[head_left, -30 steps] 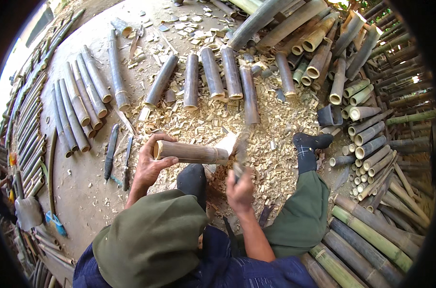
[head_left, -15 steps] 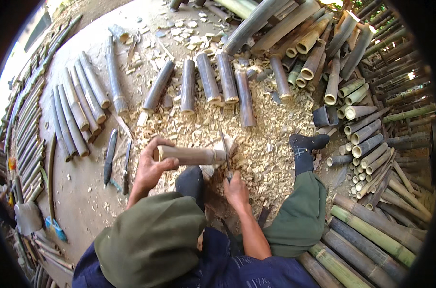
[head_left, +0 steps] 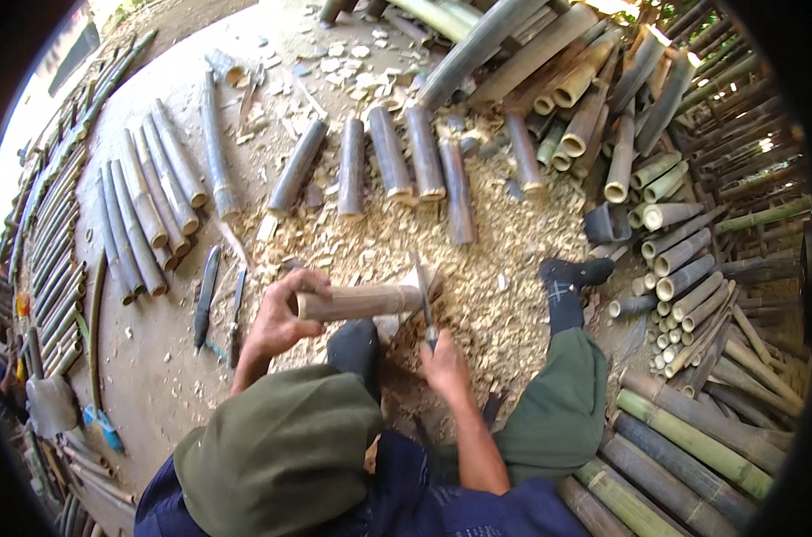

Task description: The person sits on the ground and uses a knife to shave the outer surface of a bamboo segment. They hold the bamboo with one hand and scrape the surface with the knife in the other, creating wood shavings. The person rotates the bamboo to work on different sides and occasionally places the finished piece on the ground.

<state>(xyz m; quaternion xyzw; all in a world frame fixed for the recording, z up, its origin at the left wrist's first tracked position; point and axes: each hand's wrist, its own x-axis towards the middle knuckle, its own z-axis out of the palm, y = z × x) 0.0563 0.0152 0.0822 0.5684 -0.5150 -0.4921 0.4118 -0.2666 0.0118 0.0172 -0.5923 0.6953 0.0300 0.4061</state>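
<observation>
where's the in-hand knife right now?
Head view, just right of centre: the knife is in the right hand, its blade at the right end of the bamboo section.

Tan bamboo tube point(head_left: 357, 303), cream wood chips point(head_left: 513, 251), green trousers point(head_left: 560, 403), navy shirt point(head_left: 404, 470), white-patterned dark sock point(head_left: 564, 304)

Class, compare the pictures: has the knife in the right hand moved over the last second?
Yes, leftward: a second ago the knife was roughly below the near end of the nearest bamboo tube in the row; now it sits farther left.
</observation>
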